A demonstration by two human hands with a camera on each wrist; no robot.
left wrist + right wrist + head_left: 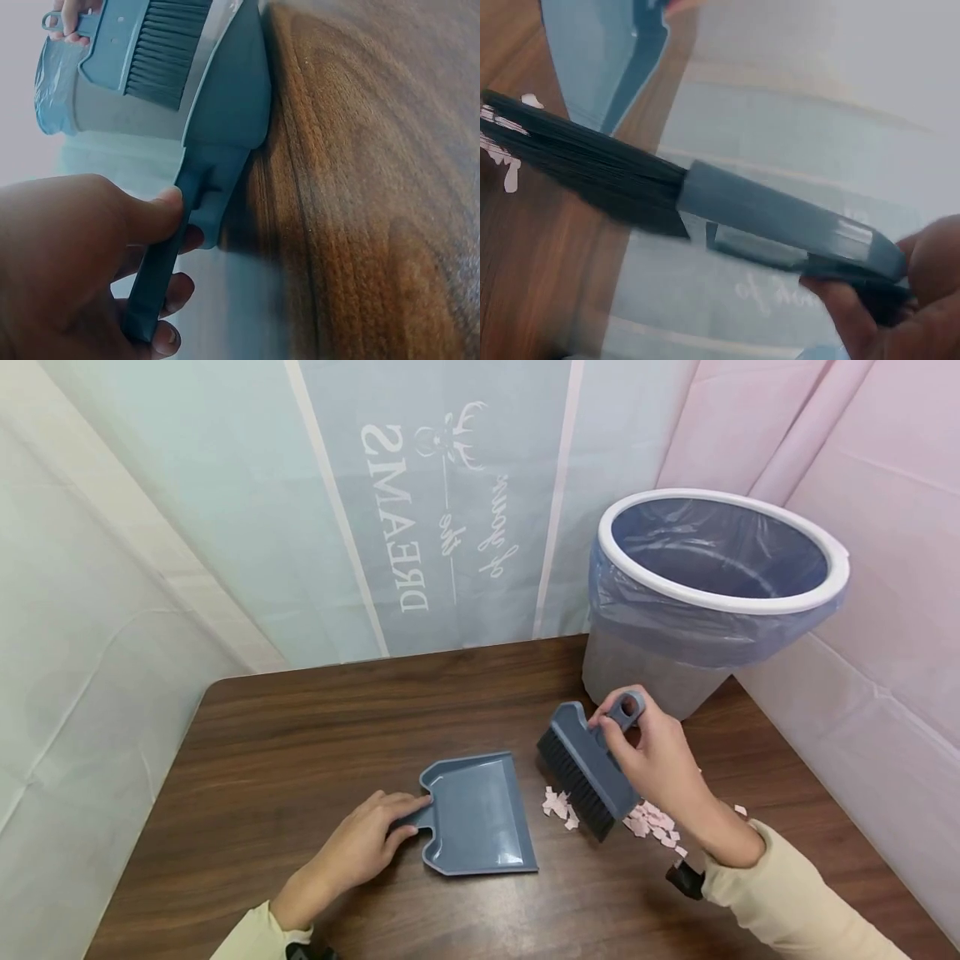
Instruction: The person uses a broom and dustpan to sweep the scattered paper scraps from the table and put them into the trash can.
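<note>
My left hand (pixel 367 839) grips the short handle of a blue-grey dustpan (pixel 476 814), thumb on one side and fingers on the other in the left wrist view. The pan lies on the table with its straight lip facing right. My right hand (pixel 660 756) pinches the looped handle of a matching hand brush (pixel 592 760), tilted with its dark bristles (pixel 592 165) pointing down and left. Pink paper scraps (pixel 558 807) lie between the bristles and the pan's lip. More scraps (pixel 651 822) are spread right of the brush, partly hidden by the right hand. No scraps show in the pan.
A bin (pixel 637 668) with a white rim and a blue liner bag stands at the table's back right corner, just behind the right hand. Printed cloth (pixel 465 527) hangs along the back of the brown wooden table (pixel 300 735), with pale cloth on both sides.
</note>
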